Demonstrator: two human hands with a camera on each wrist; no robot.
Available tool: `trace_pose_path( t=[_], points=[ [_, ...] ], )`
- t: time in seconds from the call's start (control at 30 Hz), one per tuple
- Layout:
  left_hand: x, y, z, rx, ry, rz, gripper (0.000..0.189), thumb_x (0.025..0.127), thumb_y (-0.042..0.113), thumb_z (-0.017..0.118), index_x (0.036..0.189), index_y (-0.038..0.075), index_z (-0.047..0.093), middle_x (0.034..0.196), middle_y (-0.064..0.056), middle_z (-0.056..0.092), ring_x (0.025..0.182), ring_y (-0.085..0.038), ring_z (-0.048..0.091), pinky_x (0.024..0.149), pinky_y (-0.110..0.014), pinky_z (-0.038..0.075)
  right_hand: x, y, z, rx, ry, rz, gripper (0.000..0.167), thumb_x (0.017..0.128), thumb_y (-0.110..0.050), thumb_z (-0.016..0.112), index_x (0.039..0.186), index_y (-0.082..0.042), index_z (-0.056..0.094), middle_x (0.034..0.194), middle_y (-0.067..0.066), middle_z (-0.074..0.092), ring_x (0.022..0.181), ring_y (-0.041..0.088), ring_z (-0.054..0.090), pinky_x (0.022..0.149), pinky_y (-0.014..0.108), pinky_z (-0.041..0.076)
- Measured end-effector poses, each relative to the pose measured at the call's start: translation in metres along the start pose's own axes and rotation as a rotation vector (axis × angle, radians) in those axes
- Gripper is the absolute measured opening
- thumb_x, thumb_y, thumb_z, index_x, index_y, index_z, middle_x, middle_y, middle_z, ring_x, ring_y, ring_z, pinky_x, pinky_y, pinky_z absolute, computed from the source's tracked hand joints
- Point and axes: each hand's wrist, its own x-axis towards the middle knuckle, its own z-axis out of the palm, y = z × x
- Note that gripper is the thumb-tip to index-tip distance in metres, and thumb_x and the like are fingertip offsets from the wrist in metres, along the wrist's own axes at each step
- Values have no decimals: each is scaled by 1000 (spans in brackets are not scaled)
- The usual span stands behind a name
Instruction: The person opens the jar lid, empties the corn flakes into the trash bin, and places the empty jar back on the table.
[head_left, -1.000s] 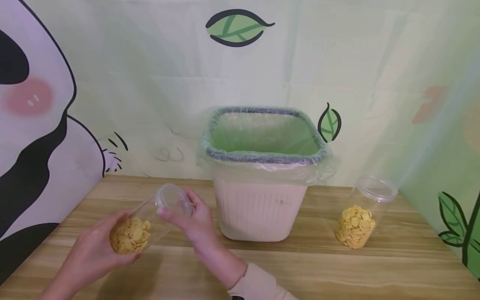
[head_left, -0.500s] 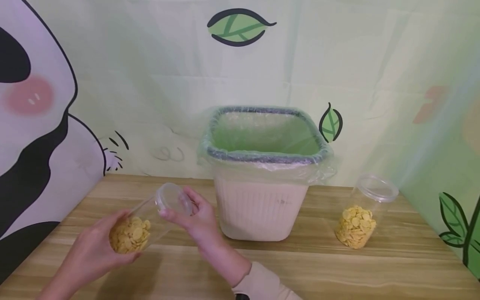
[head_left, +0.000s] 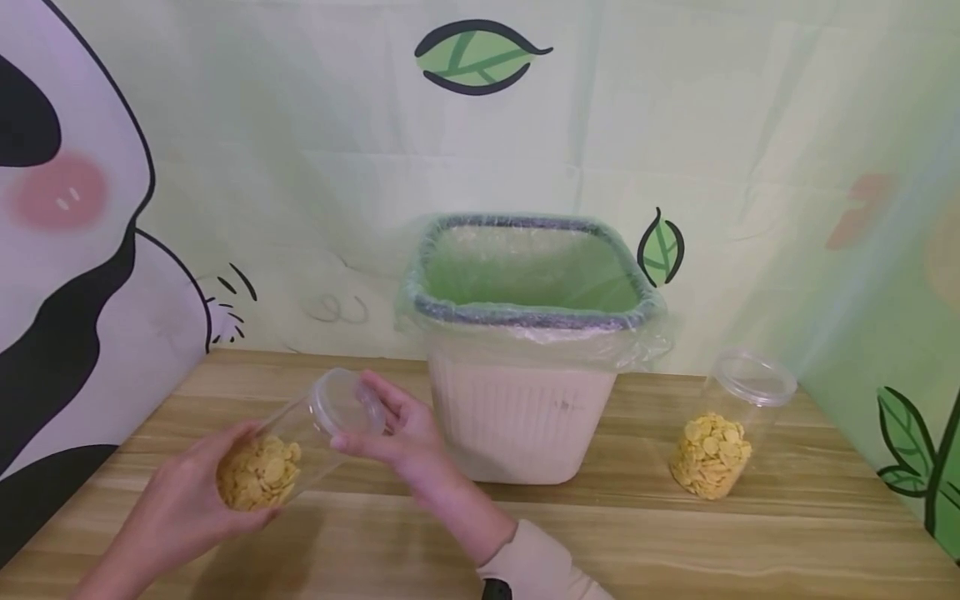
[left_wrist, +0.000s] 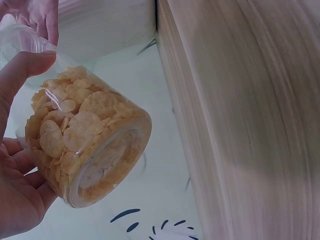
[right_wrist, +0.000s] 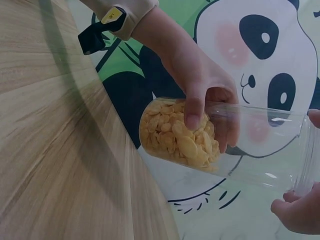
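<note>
Left hand (head_left: 187, 496): thumb and fingers curled around base of clear cylindrical plastic jar (head_left: 303, 437) of yellow flakes (head_left: 270, 471) | jar: tilted between both hands above wood-grained table (head_left: 360, 550) | round transparent lid (head_left: 347, 403): pinched between right hand (head_left: 408, 437)'s thumb and fingers

Shows yellow flakes (head_left: 261, 475) through a clear jar (head_left: 309, 450) in the grip. Runs ribbed beige on the bin (head_left: 517, 425) beside it, streaky brown on the tabletop (head_left: 712, 550) below.
</note>
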Motion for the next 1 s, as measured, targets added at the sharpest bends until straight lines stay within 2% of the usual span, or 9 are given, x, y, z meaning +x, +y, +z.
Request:
trace_pose_path(
  t=[0.17, 0.27, 0.47, 0.57, 0.73, 0.83, 1.0],
  points=[
    [0, 1, 0, 1, -13, -5, 91, 47, 32, 89, 122, -1, 49, 107, -23, 59, 83, -27, 56, 64, -40, 49, -1, 0, -3, 9, -33, 1, 73, 72, 0, 72, 137, -3, 38, 140, 9, 40, 128, 20, 36, 106, 36, 28],
    [0, 1, 0, 7, 7, 11, 90, 47, 30, 89, 121, -1, 50, 105, -22, 60, 81, -25, 56, 63, -36, 48, -1, 0, -3, 10, -32, 10, 74, 72, -2, 73, 137, -4, 37, 140, 10, 40, 128, 22, 37, 104, 37, 30],
    [0, -1, 0, 25, 51, 38, 88, 45, 28, 90, 119, -1, 52, 102, -20, 61, 80, -24, 56, 59, -30, 46, -4, 2, 5, -61, 91, 11, 82, 67, -23, 79, 136, -4, 39, 131, 13, 48, 117, 26, 48, 93, 35, 43],
    [0, -1, 0, 29, 43, 29, 89, 45, 29, 89, 120, -1, 51, 103, -21, 60, 80, -25, 56, 60, -32, 46, -4, 1, 10, -103, 138, 16, 89, 65, -30, 81, 138, -3, 36, 129, 11, 47, 114, 25, 49, 91, 35, 44],
    [0, -1, 1, 23, 32, 24, 89, 46, 27, 89, 120, -2, 51, 104, -23, 60, 81, -27, 57, 62, -38, 49, -3, 0, 15, -105, 176, 46, 86, 66, -28, 80, 137, -5, 38, 122, 4, 48, 107, 19, 52, 87, 33, 46],
    [0, -1, 1, 22, 31, 23, 88, 46, 26, 89, 120, -3, 50, 103, -23, 60, 81, -28, 57, 63, -41, 49, -3, 0, 16, -95, 180, 47, 84, 67, -27, 80, 136, -5, 39, 122, 5, 49, 107, 19, 52, 87, 32, 46],
    [-1, -1, 1, 26, 41, 30, 88, 46, 27, 89, 120, -1, 51, 101, -20, 61, 78, -24, 55, 59, -31, 46, -2, 1, 16, -66, 154, 46, 79, 68, -25, 79, 134, -3, 41, 124, 9, 52, 111, 20, 51, 89, 32, 45]
  ],
)
